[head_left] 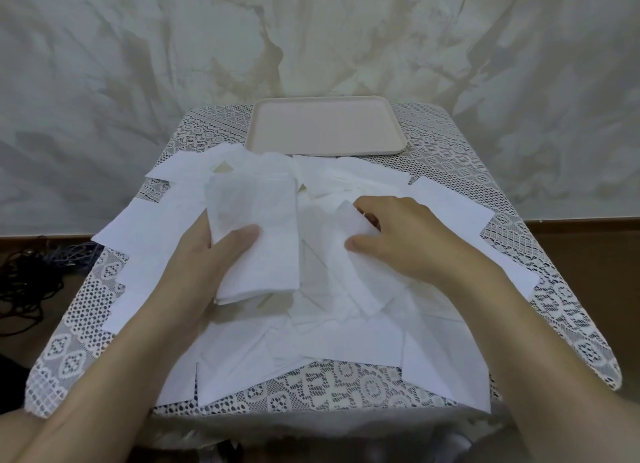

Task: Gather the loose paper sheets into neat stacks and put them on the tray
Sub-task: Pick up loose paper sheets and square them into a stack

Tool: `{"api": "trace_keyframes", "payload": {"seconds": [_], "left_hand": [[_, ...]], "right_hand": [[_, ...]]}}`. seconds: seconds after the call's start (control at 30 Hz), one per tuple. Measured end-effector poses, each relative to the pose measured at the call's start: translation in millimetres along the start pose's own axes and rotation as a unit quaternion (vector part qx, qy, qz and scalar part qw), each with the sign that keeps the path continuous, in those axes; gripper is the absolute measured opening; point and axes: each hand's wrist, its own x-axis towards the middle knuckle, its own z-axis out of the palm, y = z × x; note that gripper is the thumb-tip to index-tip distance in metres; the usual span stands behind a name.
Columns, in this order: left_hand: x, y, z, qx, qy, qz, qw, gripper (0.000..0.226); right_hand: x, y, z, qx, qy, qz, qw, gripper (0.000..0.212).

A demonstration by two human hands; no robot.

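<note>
Several loose white paper sheets (346,345) lie scattered and overlapping across the lace-covered table. My left hand (204,265) holds a small stack of white sheets (256,227) lifted slightly above the pile, thumb on top. My right hand (398,241) pinches the corner of one loose sheet (349,220) to the right of the stack. A pale pink tray (325,127) sits bare at the far edge of the table, beyond the paper.
The small table (568,307) has a white lace cloth and rounded corners, with sheets reaching its left, right and near edges. Dark cables (31,282) lie on the floor to the left. A draped pale cloth (311,40) hangs behind the table.
</note>
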Motion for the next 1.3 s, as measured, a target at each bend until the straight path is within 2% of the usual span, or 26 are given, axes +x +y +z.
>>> {"api": "trace_keyframes", "payload": {"seconds": [0.1, 0.2, 0.3, 0.4, 0.5, 0.6, 0.7, 0.87, 1.03, 1.1, 1.17, 1.23, 1.3], "left_hand": [[1, -1, 0, -0.001, -0.001, 0.002, 1.000, 0.031], [2, -1, 0, -0.004, 0.002, 0.000, 1.000, 0.031], [2, -2, 1, -0.008, 0.004, 0.001, 1.000, 0.030], [2, -2, 0, -0.009, -0.001, 0.002, 1.000, 0.031], [3, -2, 0, -0.008, -0.001, 0.001, 1.000, 0.031], [3, -3, -1, -0.010, -0.006, -0.001, 1.000, 0.031], [3, -3, -2, -0.009, -0.009, 0.004, 1.000, 0.030], [4, -4, -4, -0.003, -0.010, 0.001, 1.000, 0.028], [4, -5, -6, -0.002, -0.009, -0.002, 1.000, 0.025], [4, -5, -5, -0.001, -0.009, -0.002, 1.000, 0.024], [4, -4, -5, -0.001, -0.006, -0.001, 1.000, 0.023], [4, -5, -5, 0.000, -0.009, 0.003, 1.000, 0.023], [4, -6, -5, -0.006, -0.014, 0.008, 1.000, 0.024]], "right_hand": [[-5, 6, -4, 0.021, -0.031, 0.037, 0.999, 0.021], [-12, 17, -9, 0.066, -0.029, 0.059, 0.996, 0.017], [-17, 23, -11, 0.142, 0.025, 0.047, 0.988, 0.015], [-13, 16, -8, 0.166, 0.093, 0.022, 0.982, 0.033], [-6, 7, -1, 0.135, 0.109, -0.001, 0.985, 0.036], [2, 2, 7, 0.080, 0.071, -0.029, 0.994, 0.024], [8, 1, 12, -0.002, 0.030, -0.061, 0.998, 0.027], [13, 0, 13, -0.057, 0.033, -0.058, 0.996, 0.020], [12, -4, 12, -0.056, 0.032, -0.036, 0.997, 0.013], [9, -4, 10, -0.025, 0.043, -0.025, 0.998, 0.013], [6, -4, 7, 0.058, 0.084, 0.006, 0.995, 0.020], [3, -1, 2, 0.153, 0.158, 0.048, 0.974, 0.035], [-3, 4, -2, 0.187, 0.193, 0.088, 0.959, 0.044]]}}
